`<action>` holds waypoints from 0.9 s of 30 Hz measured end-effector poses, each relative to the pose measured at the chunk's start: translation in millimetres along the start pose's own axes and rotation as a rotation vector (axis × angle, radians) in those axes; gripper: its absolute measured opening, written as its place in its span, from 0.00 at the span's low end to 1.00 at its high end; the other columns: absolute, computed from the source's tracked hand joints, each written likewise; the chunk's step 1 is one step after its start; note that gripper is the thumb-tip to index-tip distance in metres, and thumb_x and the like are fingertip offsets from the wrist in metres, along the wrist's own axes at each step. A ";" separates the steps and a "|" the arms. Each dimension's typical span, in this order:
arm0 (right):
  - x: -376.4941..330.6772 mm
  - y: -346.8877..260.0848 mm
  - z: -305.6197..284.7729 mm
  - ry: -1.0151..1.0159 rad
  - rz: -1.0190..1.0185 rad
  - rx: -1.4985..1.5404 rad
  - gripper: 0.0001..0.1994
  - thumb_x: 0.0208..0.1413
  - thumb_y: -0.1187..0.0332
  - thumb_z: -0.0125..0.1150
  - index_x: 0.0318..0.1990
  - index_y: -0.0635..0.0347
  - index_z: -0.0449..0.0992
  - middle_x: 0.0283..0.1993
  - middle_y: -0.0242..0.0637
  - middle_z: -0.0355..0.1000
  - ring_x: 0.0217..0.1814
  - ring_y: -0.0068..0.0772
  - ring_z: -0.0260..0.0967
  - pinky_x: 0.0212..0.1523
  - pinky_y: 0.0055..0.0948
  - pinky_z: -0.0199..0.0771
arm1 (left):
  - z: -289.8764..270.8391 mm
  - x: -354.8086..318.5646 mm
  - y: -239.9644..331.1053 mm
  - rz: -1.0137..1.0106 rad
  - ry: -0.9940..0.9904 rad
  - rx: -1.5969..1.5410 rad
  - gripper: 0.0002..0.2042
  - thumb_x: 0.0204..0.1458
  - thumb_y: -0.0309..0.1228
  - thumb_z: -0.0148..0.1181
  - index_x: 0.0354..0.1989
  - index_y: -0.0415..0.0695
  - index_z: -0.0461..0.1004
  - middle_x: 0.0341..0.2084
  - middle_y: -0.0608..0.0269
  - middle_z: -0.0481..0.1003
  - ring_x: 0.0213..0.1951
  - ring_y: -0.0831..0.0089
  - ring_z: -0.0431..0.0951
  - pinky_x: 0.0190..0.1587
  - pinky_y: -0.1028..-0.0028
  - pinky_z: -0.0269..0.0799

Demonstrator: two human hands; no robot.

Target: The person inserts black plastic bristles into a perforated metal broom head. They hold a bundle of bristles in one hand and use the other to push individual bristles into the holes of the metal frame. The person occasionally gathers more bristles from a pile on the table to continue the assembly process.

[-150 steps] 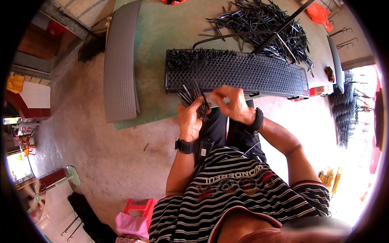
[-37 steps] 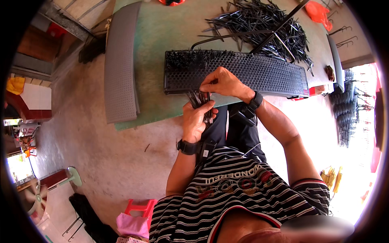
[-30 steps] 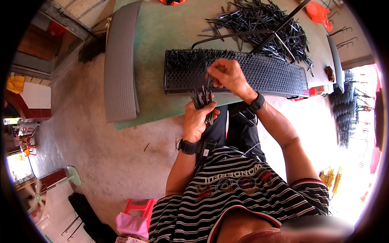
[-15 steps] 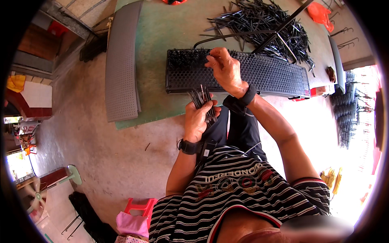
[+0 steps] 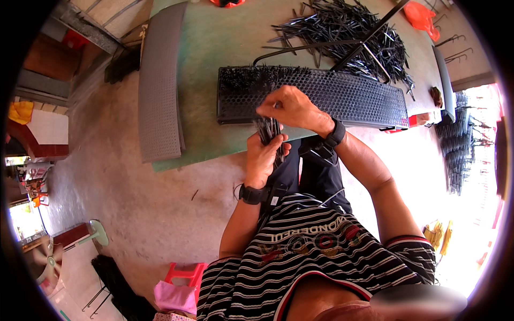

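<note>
My left hand (image 5: 261, 159) is closed around a bundle of thin black strips (image 5: 269, 130), their ends pointing up toward the table. Just above those ends is my right hand (image 5: 294, 111), thumb and fingertips pinched together; what lies between them is too small and blurred to make out. Behind my hands, a long black perforated panel (image 5: 342, 93) in a frame lies along the table's near edge. Short black bristle-like pieces (image 5: 241, 80) stand in its holes at the left end and along part of its far edge.
A large pile of loose black strips (image 5: 364, 48) covers the table (image 5: 209, 80) beyond the panel. Black metal bars (image 5: 353, 52) rise across it. Grey perforated sheets (image 5: 160, 91) lie at the left, an orange bag (image 5: 421, 20) far right. Behind me stands a pink stool (image 5: 184, 272).
My right hand has come down and left from over the panel to the top of the bundle. My left hand has stayed nearly in place, still holding the strips.
</note>
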State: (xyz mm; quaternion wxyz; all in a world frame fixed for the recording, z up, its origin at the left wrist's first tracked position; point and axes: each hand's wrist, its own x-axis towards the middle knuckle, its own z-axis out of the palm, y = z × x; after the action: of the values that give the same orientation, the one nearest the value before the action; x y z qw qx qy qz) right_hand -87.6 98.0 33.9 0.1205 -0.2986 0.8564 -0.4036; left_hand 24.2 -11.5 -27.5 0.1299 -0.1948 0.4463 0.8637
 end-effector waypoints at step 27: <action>10.8 11.1 17.1 0.646 -0.151 0.179 0.05 0.55 0.76 0.54 0.37 0.63 0.66 0.24 0.41 0.71 0.26 0.31 0.75 0.24 0.26 0.73 | 4.2 -3.8 3.0 -0.038 0.033 0.041 0.10 0.52 0.24 0.57 0.43 0.37 0.73 0.28 0.58 0.76 0.24 0.71 0.77 0.26 0.75 0.75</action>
State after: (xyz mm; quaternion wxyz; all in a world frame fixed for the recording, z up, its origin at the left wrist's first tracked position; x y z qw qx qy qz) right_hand -93.1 86.3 14.8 -0.1612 -0.2061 0.7870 -0.5587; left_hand 25.4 -10.0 -21.5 0.1429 -0.2148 0.4621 0.8485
